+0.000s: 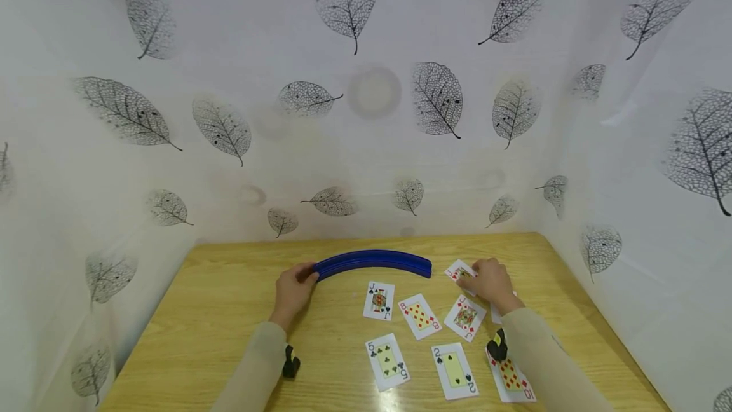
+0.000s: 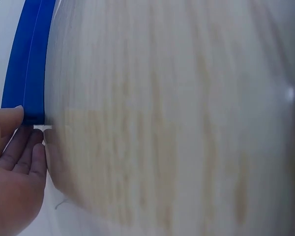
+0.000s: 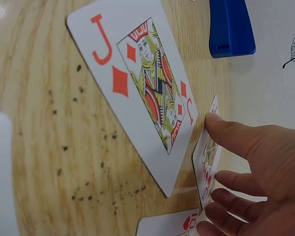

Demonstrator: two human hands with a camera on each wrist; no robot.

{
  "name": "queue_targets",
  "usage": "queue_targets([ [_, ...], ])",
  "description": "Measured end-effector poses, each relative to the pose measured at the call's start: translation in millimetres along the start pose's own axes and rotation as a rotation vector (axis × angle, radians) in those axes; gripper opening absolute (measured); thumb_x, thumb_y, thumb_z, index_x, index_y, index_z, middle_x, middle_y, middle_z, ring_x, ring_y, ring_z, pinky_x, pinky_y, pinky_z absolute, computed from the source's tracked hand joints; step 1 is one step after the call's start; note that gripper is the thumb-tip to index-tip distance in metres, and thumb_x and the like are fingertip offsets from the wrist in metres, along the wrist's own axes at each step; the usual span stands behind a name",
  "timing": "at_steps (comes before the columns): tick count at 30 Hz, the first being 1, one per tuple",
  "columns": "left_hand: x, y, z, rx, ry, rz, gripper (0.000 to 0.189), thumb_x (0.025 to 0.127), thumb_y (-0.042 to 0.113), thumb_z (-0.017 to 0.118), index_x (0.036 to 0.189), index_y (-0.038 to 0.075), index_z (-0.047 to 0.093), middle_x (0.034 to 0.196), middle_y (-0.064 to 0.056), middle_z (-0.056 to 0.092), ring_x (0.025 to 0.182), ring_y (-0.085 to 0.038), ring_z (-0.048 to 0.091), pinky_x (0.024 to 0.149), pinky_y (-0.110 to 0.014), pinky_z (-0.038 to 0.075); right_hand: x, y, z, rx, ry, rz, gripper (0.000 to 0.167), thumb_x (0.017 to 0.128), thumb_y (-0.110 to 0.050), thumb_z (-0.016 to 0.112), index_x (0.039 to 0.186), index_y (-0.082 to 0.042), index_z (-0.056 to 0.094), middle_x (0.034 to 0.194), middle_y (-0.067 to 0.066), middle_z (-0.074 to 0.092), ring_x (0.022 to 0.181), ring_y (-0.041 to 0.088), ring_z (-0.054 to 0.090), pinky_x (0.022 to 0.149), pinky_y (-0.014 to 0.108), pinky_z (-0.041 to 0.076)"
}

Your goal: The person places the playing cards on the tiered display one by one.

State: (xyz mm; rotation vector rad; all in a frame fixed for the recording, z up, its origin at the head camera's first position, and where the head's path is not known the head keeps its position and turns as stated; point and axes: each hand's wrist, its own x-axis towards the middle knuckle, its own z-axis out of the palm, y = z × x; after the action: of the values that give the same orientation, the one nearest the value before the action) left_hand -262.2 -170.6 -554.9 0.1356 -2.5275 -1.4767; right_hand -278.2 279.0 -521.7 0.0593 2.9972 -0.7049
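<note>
Blue card holder [image 1: 373,262], red-and-white cards [image 1: 465,317], leaf-printed white backdrop [image 1: 366,113]

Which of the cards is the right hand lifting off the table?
The red jack beside the blue holder's right end; the right hand pinches it tilted on edge, the other cards lie flat.

Perhaps a staged recording booth, wooden table [image 1: 229,310], leaf-print sheets [image 1: 229,113] — walling it in

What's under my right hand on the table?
The right hand pinches a red face card, lifting its edge off the table. Another card's corner peeks out beside the wrist; its face is covered.
</note>
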Motion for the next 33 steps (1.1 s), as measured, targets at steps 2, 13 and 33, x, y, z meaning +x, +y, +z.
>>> queue_targets([
  [2, -0.3, -0.8, 0.6, -0.006, -0.003, -0.008, 0.030, 0.099, 0.006, 0.072, 0.128, 0.001, 0.073, 0.129, -0.021, 0.073, 0.122, -0.038, 0.068, 0.106, -0.053, 0.055, 0.6, -0.3, -0.3, 0.002, -0.009, 0.013, 0.065, 0.090, -0.036, 0.081, 0.126, 0.016, 0.064, 0.123, 0.036, 0.067, 0.100, 0.041, 0.067, 0.090, 0.056, 0.059],
  [13, 0.2, -3.3, 2.8, -0.020, -0.003, -0.013, 0.029, 0.099, 0.005, 0.072, 0.128, 0.002, 0.073, 0.130, -0.021, 0.073, 0.122, -0.038, 0.069, 0.105, -0.052, 0.057, 7.2, 2.2, 0.0, 0.031, -0.056, 0.032, 0.067, 0.089, -0.035, 0.082, 0.127, 0.017, 0.062, 0.128, 0.037, 0.063, 0.111, 0.048, 0.064, 0.097, 0.059, 0.057],
  [33, -0.8, -0.7, 0.5, -0.018, -0.016, -0.003, 0.030, 0.099, 0.004, 0.070, 0.129, 0.000, 0.072, 0.130, -0.022, 0.073, 0.121, -0.039, 0.069, 0.105, -0.052, 0.057, 7.0, 2.7, -3.9, 0.130, -0.092, 0.057, 0.069, 0.089, -0.030, 0.083, 0.133, 0.015, 0.057, 0.126, 0.034, 0.064, 0.097, 0.034, 0.065, 0.082, 0.045, 0.060],
])
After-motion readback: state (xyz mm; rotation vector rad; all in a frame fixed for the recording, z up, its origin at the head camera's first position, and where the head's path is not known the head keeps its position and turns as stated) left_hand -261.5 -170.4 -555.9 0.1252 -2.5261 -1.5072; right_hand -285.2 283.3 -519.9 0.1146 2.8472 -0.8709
